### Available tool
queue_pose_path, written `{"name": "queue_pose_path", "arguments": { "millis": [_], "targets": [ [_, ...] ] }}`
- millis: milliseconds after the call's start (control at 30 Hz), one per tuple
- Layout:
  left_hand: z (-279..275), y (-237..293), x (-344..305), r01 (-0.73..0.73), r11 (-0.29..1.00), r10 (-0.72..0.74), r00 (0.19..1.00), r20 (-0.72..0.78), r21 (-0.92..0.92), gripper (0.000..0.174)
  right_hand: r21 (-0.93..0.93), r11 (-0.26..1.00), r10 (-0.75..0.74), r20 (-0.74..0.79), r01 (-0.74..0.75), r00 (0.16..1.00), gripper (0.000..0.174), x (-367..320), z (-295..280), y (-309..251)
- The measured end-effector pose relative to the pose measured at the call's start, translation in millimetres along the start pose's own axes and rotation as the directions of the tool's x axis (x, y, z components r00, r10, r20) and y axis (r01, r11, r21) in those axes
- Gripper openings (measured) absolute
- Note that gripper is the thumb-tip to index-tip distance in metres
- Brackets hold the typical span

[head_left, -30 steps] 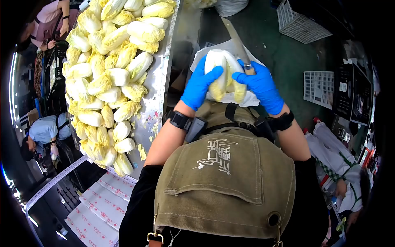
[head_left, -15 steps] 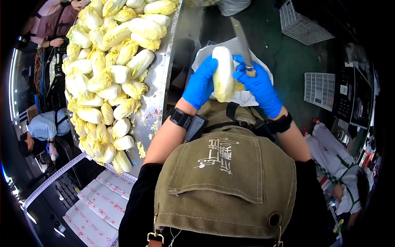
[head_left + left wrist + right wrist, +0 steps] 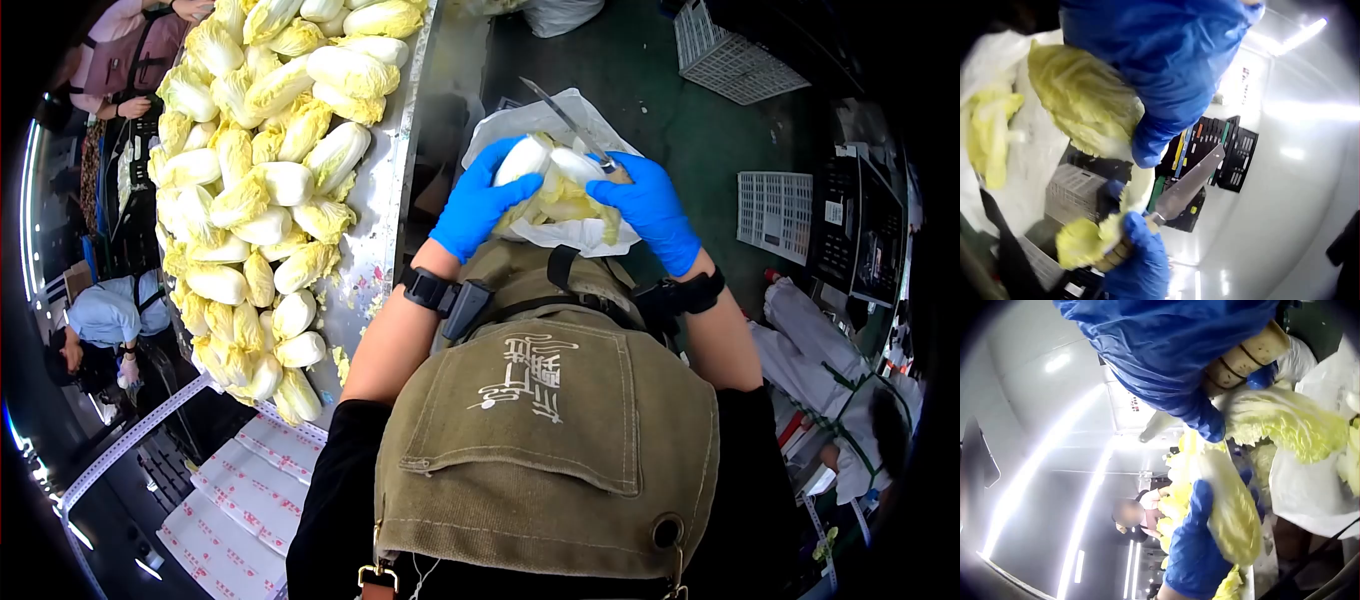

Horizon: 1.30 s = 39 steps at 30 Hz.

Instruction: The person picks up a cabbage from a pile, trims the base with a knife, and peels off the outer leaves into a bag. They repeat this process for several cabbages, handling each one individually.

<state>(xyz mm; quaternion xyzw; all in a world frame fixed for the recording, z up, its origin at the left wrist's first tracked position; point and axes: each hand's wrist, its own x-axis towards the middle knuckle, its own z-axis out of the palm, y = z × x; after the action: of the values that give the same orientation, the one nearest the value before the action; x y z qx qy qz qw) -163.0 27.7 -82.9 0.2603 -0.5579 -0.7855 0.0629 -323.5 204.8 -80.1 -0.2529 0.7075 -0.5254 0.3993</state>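
In a blue glove, my left hand (image 3: 481,201) grips a pale cabbage (image 3: 1227,509), thumb across its near side in the right wrist view. My gloved right hand (image 3: 650,207) holds a knife by its wooden handle (image 3: 1247,359), the blade (image 3: 1190,184) pointing up and away. The same right hand pinches a loose cabbage leaf (image 3: 1288,422) with its thumb. Below both hands lies an open white bag (image 3: 590,237) with yellow leaves in it.
A heap of cabbages (image 3: 285,185) covers the metal table (image 3: 385,200) at the left. White crates (image 3: 775,215) stand on the floor at the right. People are at both sides, and printed white boxes (image 3: 235,500) lie at the lower left.
The hands have lowered and moved slightly apart, and the knife has tilted to the left. A leaf now hangs from my right hand, separate from the cabbage in my left.
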Motion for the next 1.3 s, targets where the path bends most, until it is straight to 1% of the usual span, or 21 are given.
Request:
{"name": "queue_pose_path", "arguments": {
  "millis": [33, 67, 167, 200, 233, 267, 300, 333, 400, 500, 533, 633, 800, 900, 1033, 1100, 1133, 1200, 1233, 1267, 1300],
  "targets": [
    [-5.7, -3.8, -1.6, 0.013, 0.999, -0.013, 1.000, 0.008, 0.043, 0.053, 0.007, 1.000, -0.004, 0.017, 0.004, 1.000, 0.039, -1.0, -5.2, 2.3],
    [-11.5, -6.4, -4.3, 0.028, 0.996, -0.029, 0.999, 0.013, 0.085, 0.053, -0.125, 0.992, -0.006, -0.054, -0.001, 0.999, 0.038, -1.6, -8.5, 5.5],
    [-22.6, 3.7, -14.4, 0.047, 0.995, -0.048, 0.999, -0.009, -0.089, 0.049, -0.081, 0.996, 0.038, -0.038, -0.041, 0.999, 0.041, 3.6, -35.6, 28.6],
    [-25.0, 6.5, -14.4, 0.105, 0.974, -0.093, 0.993, 0.066, -0.202, 0.055, -0.022, 0.995, 0.092, 0.000, -0.092, 0.996, 0.043, -1.2, -36.5, 16.8],
    [-23.4, 8.9, -16.0, 0.159, 0.929, -0.123, 0.984, 0.126, -0.334, 0.055, -0.156, 0.985, -0.080, -0.034, 0.073, 0.996, 0.042, -1.2, -35.6, 20.6],
    [-20.9, 13.2, -17.5, 0.214, 0.865, -0.141, 0.972, 0.190, -0.454, 0.055, -0.292, 0.928, -0.255, -0.044, 0.231, 0.966, 0.041, 0.1, -34.7, 26.8],
    [-17.7, 18.9, -18.9, 0.270, 0.782, -0.148, 0.956, 0.254, -0.561, 0.055, -0.336, 0.904, -0.297, -0.052, 0.263, 0.954, 0.040, -0.3, -32.7, 24.1],
    [-12.7, 22.3, -19.3, 0.258, 0.795, -0.125, 0.955, 0.268, -0.549, 0.057, -0.379, 0.878, -0.339, -0.059, 0.293, 0.939, 0.039, -1.1, -28.7, 15.7],
    [-5.8, 24.1, -20.3, 0.188, 0.876, -0.082, 0.965, 0.247, -0.444, 0.057, -0.282, 0.952, -0.152, -0.106, 0.117, 0.983, 0.035, -17.2, -18.0, -13.9],
    [6.0, 25.6, -23.5, 0.125, 0.934, -0.047, 0.971, 0.232, -0.333, 0.058, -0.590, 0.767, -0.281, 0.041, 0.251, 0.959, 0.034, -36.7, -7.7, -53.5],
    [9.2, 25.3, -24.5, 0.109, 0.946, -0.038, 0.972, 0.231, -0.304, 0.060, -0.618, 0.689, -0.426, 0.079, 0.379, 0.901, 0.029, -37.8, -4.1, -57.4],
    [15.2, 23.3, -25.5, 0.092, 0.966, -0.037, 0.975, 0.221, -0.240, 0.060, -0.683, 0.582, -0.465, 0.166, 0.441, 0.870, 0.026, -40.2, -1.5, -64.6],
    [17.3, 23.6, -27.2, 0.042, 0.985, -0.006, 0.978, 0.210, -0.166, 0.058, -0.704, 0.563, -0.464, 0.164, 0.433, 0.870, 0.023, -43.7, -0.1, -66.4],
    [18.3, 25.3, -27.7, 0.082, 0.972, -0.033, 0.975, 0.218, -0.220, 0.045, -0.735, 0.530, -0.466, 0.165, 0.423, 0.869, 0.020, -46.5, 2.1, -69.3],
    [16.8, 29.5, -31.7, 0.110, 0.984, -0.071, 0.964, 0.255, -0.141, 0.043, -0.760, 0.514, -0.452, 0.154, 0.398, 0.878, 0.016, -46.3, 4.8, -62.3],
    [14.1, 26.0, -33.7, 0.115, 0.983, -0.073, 0.960, 0.271, -0.143, 0.043, -0.761, 0.554, -0.395, 0.117, 0.338, 0.911, 0.016, -47.5, 3.0, -54.5],
    [13.7, 27.5, -36.6, 0.110, 0.981, -0.055, 0.947, 0.316, -0.158, 0.044, -0.760, 0.572, -0.365, 0.099, 0.307, 0.926, 0.016, -48.5, 0.5, -48.8],
    [12.7, 31.8, -42.2, 0.105, 0.977, -0.019, 0.912, 0.411, -0.188, 0.046, -0.788, 0.597, -0.273, -0.024, 0.150, 0.962, 0.017, -42.6, -20.1, -20.6],
    [13.2, 31.3, -42.7, 0.087, 0.978, -0.009, 0.925, 0.380, -0.189, 0.047, -0.795, 0.601, -0.227, -0.074, 0.080, 0.971, 0.018, -38.4, -30.0, -10.2],
    [13.5, 30.3, -43.0, 0.072, 0.980, -0.002, 0.938, 0.348, -0.187, 0.048, -0.802, 0.594, -0.180, -0.061, 0.059, 0.982, 0.021, -37.4, -33.7, -2.8],
    [13.8, 29.9, -42.0, 0.059, 0.982, 0.002, 0.947, 0.322, -0.180, 0.050, -0.719, 0.694, -0.125, -0.079, 0.030, 0.989, 0.021, -37.6, -29.7, -4.1]
  ]
}}
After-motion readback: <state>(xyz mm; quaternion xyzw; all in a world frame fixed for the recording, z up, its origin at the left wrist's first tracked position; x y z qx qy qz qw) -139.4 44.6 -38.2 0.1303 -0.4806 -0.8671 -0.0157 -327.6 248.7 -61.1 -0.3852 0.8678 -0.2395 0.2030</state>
